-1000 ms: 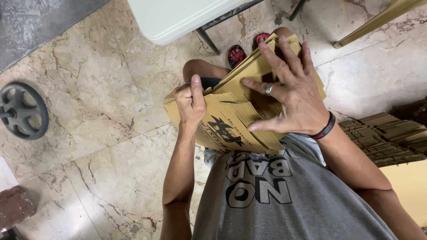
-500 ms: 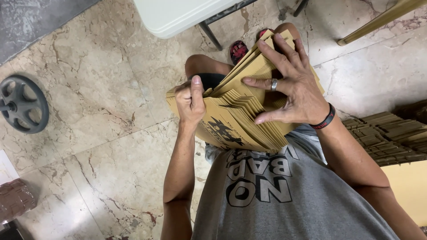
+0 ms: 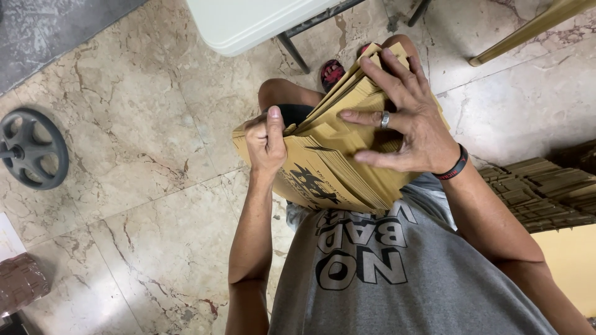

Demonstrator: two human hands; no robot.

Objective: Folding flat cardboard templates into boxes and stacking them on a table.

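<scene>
Stack of flattened brown paper bags [image 3: 338, 167], apparently light, flexible and prone to fanning, was held against the lap: left hand [image 3: 266, 141] clenched on its near edge, right hand [image 3: 413, 127] spread open, fingers pressing its top face.

1. Stack of flat brown bags [image 3: 335, 167]: in the middle, held against the grey shirt [image 3: 397, 279], fanned at its lower edge, with a black print on the front sheet.
2. Second stack [image 3: 534, 192]: right of the held stack, brown flat pieces lying layered, partly cut off by the frame edge.
3. Brown wrapped package [image 3: 22, 285]: far left of the held stack, low on the floor, glossy.
</scene>
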